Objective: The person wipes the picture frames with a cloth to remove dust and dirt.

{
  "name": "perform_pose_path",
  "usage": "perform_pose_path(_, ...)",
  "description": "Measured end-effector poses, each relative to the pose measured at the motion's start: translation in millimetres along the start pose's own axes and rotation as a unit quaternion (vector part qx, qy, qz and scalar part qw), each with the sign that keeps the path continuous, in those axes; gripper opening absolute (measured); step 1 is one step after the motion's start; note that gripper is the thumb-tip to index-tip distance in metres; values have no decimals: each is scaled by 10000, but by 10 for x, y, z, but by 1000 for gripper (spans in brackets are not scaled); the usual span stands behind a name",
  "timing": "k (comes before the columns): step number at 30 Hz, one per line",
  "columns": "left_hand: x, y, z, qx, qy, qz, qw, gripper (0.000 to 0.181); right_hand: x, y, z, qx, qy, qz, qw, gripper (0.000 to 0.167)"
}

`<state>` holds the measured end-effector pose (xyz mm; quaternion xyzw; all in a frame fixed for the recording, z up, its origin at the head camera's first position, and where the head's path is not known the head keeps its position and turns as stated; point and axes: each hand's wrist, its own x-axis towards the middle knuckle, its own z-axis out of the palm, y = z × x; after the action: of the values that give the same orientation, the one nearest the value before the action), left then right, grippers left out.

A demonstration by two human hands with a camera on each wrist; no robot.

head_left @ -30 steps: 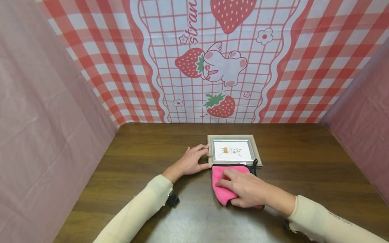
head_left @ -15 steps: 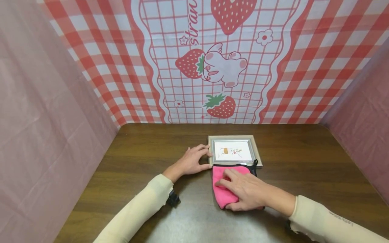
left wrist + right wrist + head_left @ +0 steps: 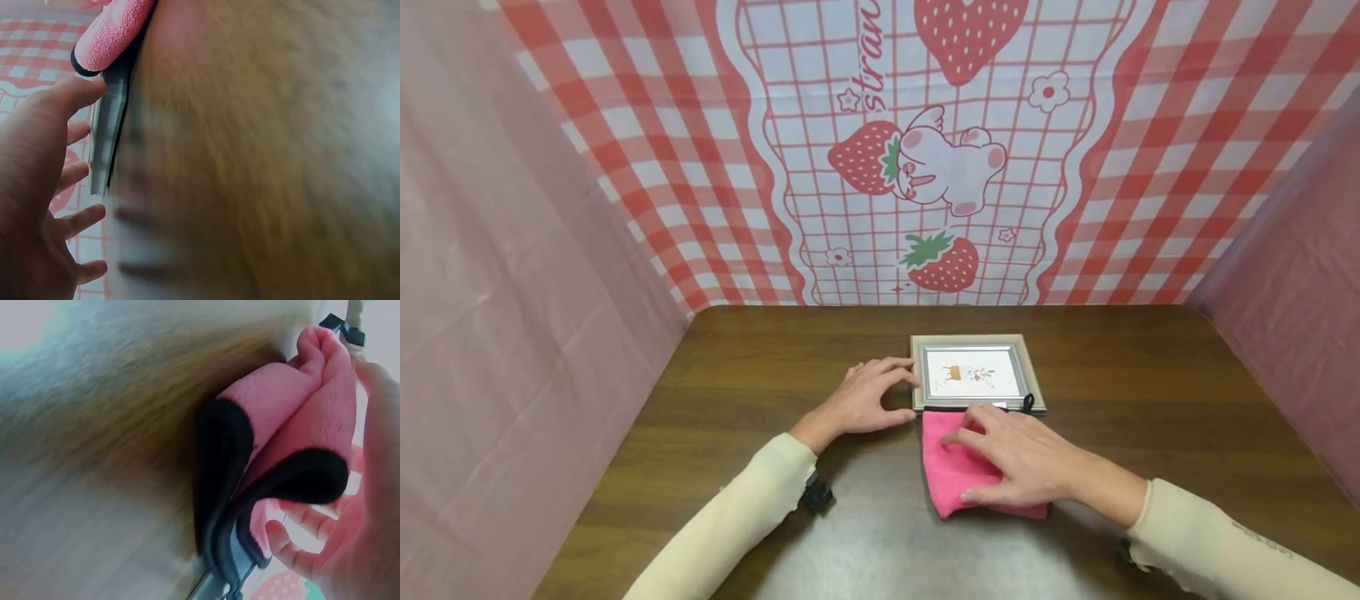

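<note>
A folded pink cloth (image 3: 951, 467) with dark trim and a small black loop lies on the table, against the near edge of a picture frame (image 3: 1028, 375). The frame lies flat, with a small drawing on white inside. At the frame's left edge is my left hand (image 3: 861, 398), fingers spread and fingertips at the rim. Over the cloth lies my right hand (image 3: 1030, 458), fingers loosely bent and thumb near the cloth's front. In the right wrist view, the cloth (image 3: 294, 406) shows stacked layers with black edging, beside the relaxed fingers of that hand.
Brown wood-grain table (image 3: 760, 367) lies under everything. Behind it hangs a red and white checked cloth (image 3: 700, 167) with strawberries and a bunny. Pink curtains (image 3: 535, 250) close off both sides.
My right hand has loosened on the cloth, its thumb lifting from the front corner and the hand shifting slightly right. My left hand has drawn back a little to the left.
</note>
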<state>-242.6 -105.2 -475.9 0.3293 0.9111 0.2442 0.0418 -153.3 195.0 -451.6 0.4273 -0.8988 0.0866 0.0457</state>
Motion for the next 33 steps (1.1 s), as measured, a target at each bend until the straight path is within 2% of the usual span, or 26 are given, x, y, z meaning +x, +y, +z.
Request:
perform_pose_path(4, -79, -18, -31, 110, 35, -20, 9999, 53, -64, 63, -16, -52, 180, 13, 9998, 65)
perform_pose_path(9, -176, -78, -60, 179, 159, -44, 9997, 54, -144, 150, -51, -41, 215, 195, 9996, 62)
perform_pose_path(17, -314, -111, -96, 295, 120, -64, 9995, 54, -269, 278, -126, -120, 412, 480, 9979, 63)
perform_pose_path(21, -376, -118, -84, 353, 77, -67, 9993, 54, -287, 350, -156, -2, 447, 659, 9968, 63)
perform_pose_path(33, -461, 7, -56, 534, 57, 420, 9977, 60, -282, 660, -217, 14, 601, 1141, 9916, 58)
